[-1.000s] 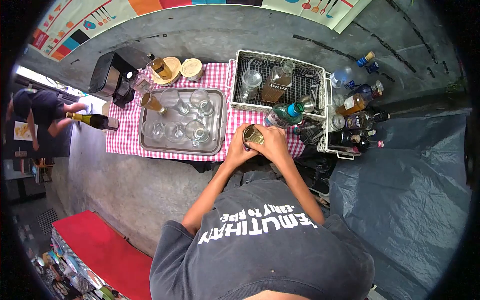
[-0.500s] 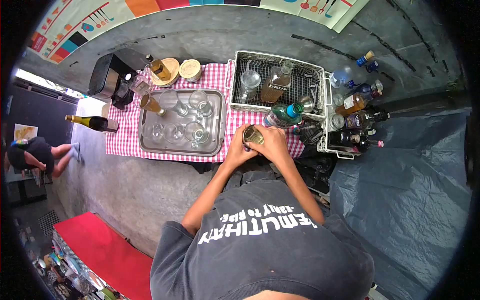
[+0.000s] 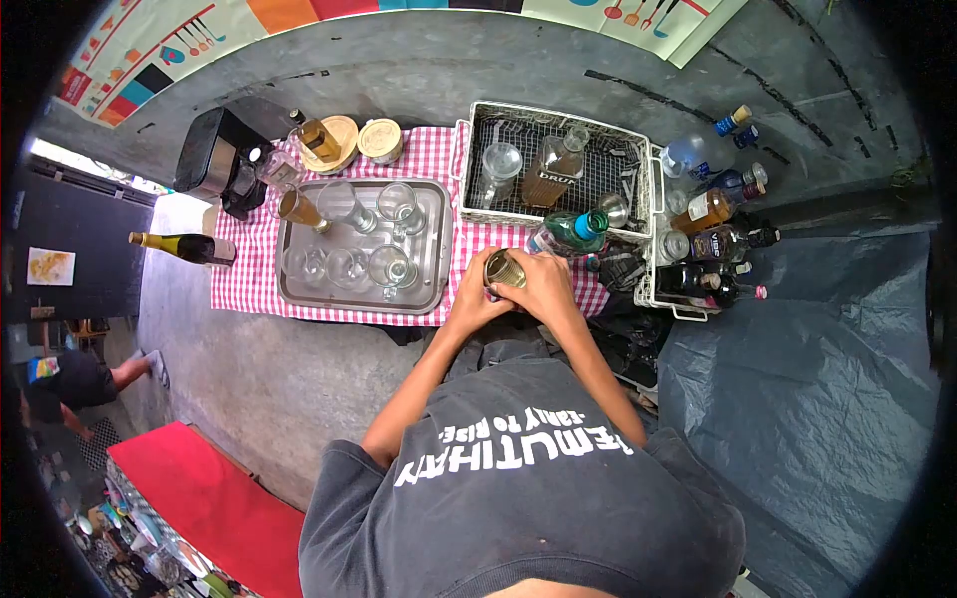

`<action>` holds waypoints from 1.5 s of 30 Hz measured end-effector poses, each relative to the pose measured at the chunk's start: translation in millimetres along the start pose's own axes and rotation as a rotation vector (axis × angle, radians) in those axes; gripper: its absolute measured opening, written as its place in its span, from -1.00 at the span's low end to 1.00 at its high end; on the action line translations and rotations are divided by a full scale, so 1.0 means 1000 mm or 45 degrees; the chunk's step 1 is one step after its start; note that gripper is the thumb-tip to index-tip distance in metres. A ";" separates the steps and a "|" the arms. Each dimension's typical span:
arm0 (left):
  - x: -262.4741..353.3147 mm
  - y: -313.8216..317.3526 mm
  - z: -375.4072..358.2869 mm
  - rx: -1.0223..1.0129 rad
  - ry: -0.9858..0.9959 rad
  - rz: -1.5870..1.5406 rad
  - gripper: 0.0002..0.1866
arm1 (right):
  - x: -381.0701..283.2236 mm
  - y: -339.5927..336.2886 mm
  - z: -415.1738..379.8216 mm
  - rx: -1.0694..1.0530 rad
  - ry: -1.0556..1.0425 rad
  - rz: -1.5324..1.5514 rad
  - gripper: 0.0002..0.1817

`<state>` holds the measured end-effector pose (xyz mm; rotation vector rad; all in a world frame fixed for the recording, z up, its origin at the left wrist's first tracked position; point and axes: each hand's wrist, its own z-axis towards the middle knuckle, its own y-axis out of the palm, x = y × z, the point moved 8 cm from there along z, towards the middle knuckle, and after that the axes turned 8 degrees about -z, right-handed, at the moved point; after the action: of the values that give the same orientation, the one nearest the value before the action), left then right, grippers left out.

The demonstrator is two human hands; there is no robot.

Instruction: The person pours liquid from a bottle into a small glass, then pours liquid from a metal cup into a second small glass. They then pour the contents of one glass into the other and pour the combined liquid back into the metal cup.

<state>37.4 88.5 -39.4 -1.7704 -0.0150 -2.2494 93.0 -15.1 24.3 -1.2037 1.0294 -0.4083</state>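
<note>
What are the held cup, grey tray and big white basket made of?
The cup looks like glass or shiny metal, its golden inside gleaming; its outside is mostly covered. The tray is probably smooth metal, given its soft sheen, perhaps plastic. The basket seems white-coated wire: open mesh shows.

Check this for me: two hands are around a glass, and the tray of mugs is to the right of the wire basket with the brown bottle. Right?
Nearly: in the head view, the tray of mugs is to the left of the wire basket with the brown bottle, not right. The left hand and right hand are indeed around a glass.
</note>
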 end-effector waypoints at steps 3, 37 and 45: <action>-0.005 0.000 0.003 -0.036 -0.054 -0.057 -0.09 | 0.000 0.000 0.002 0.002 0.006 -0.004 -0.40; 0.002 -0.005 -0.011 0.020 -0.040 -0.022 -0.14 | -0.012 0.002 -0.004 -0.001 -0.046 -0.016 -0.46; 0.006 -0.006 -0.012 0.005 -0.051 -0.026 -0.14 | -0.012 0.003 -0.007 0.033 -0.039 -0.025 -0.47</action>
<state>23.8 91.1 -35.8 -1.8208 -0.0460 -2.2259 80.8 -9.2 26.6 -1.1941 0.9836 -0.4161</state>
